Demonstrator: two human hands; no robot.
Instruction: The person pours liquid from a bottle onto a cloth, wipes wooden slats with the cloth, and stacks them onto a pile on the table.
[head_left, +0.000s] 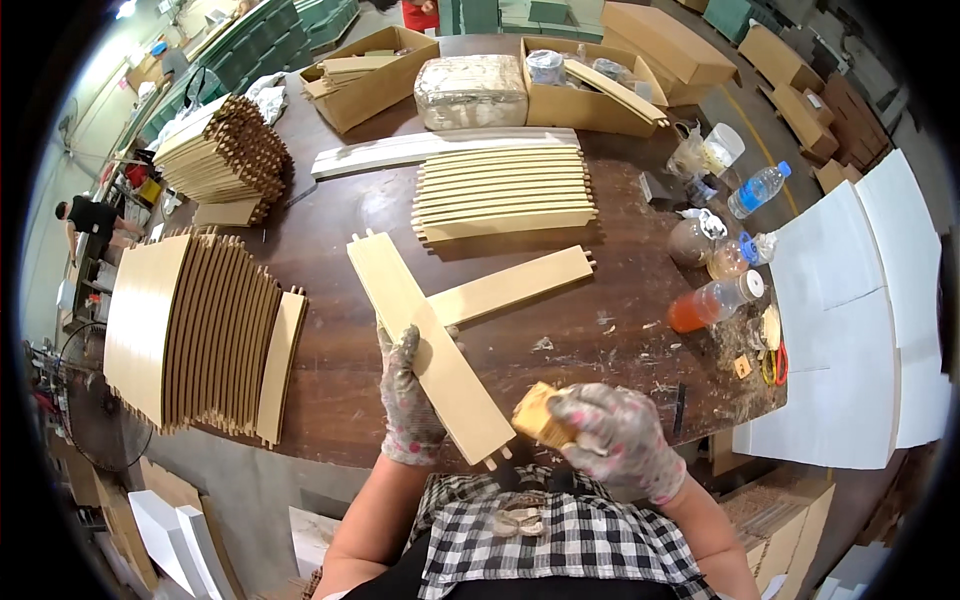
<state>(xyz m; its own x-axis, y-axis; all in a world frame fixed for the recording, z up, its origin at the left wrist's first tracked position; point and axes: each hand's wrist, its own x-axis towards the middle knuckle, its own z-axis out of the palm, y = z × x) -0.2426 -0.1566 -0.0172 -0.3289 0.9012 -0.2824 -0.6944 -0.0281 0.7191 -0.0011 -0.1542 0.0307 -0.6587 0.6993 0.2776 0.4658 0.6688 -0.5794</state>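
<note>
My left hand (408, 405), in a stained patterned glove, is closed around the edge of a pale wooden slat (430, 345) with dowel pegs at its ends. The slat is held at a slant over the table. Just past its lower end, my right hand (620, 435), gloved likewise, grips a worn yellow sanding block (543, 414). The block is beside the slat's corner; whether they touch I cannot tell. Behind the held slat, another pegged slat (520, 285) lies on the brown table. A row of slats standing on edge (505, 195) sits farther back.
Stacked slats (190, 330) stand at the left, with another pile (220, 150) behind. Open cartons (370, 80) and a wrapped bundle (470, 92) line the far edge. Bottles, including one with orange liquid (705, 305), and red-handled scissors (777, 365) are at the right.
</note>
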